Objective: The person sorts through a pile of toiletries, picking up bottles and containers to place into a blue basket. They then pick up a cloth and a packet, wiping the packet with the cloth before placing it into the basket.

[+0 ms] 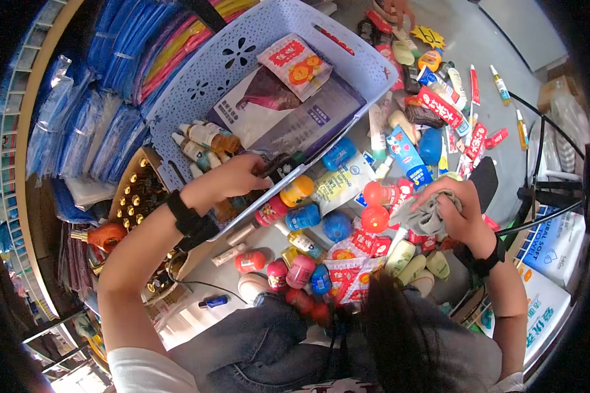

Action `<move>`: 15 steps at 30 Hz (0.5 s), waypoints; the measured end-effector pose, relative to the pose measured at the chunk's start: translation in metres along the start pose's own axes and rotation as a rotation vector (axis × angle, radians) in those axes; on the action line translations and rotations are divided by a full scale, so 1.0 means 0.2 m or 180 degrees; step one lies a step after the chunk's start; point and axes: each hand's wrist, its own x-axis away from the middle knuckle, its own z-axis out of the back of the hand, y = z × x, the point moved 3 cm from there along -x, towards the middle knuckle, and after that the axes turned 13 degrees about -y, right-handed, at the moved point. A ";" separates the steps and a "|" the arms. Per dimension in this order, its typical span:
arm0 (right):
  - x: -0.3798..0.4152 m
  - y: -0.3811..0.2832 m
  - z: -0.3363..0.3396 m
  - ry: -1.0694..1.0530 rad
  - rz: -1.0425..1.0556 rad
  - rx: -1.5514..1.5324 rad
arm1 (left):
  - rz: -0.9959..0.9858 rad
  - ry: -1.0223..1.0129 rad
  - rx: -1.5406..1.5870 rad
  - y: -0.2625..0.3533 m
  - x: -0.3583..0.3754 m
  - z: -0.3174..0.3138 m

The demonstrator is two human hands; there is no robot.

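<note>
Blue packets (78, 124) line a shelf at far left, blurred by the lens. The left hand (233, 178) reaches into the basket (242, 52), fingers curled around a dark item (278, 167) too hidden to name. The right hand (455, 209) is closed on a grey cloth (426, 215) above scattered bottles (314, 216) and tubes (439, 108) on the grey floor (465, 33). Dark hair (400, 334) covers the lower middle.

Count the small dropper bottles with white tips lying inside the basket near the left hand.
3 visible. All lie in the basket corner just above the left hand: an amber one, one below, a teal one. More may be hidden behind the hand.
</note>
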 end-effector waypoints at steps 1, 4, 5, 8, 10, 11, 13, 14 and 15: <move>-0.01 0.01 0.00 0.0007 0.0030 0.0031 | -0.0065 0.0070 -0.0158 -0.02 -0.03 -0.01; -0.02 0.01 0.02 -0.0046 -0.0006 0.0219 | -0.0003 0.0185 -0.0793 0.00 -0.10 -0.03; -0.01 0.02 0.02 -0.0007 -0.0002 0.0233 | 0.0063 0.0204 -0.1029 0.01 -0.11 -0.04; 0.00 0.03 0.03 -0.0015 -0.0011 0.0211 | -0.0343 0.0647 -0.2367 0.06 -0.08 -0.03; 0.01 0.02 0.03 -0.0082 -0.0009 0.0195 | -0.0444 0.0681 -0.2026 0.05 -0.08 -0.04; 0.02 0.02 0.04 -0.0065 -0.0033 0.0217 | -0.0474 0.0691 -0.1849 0.05 -0.06 -0.03; 0.03 0.04 0.05 -0.0036 -0.0043 0.0234 | -0.0394 0.0797 -0.1843 0.14 0.04 0.01; 0.04 0.05 0.06 -0.0013 -0.0053 0.0237 | -0.0282 0.0899 -0.1903 0.18 0.09 0.04; 0.05 0.05 0.06 0.0052 -0.0097 0.0304 | -0.0171 0.0996 -0.1965 0.22 0.15 0.07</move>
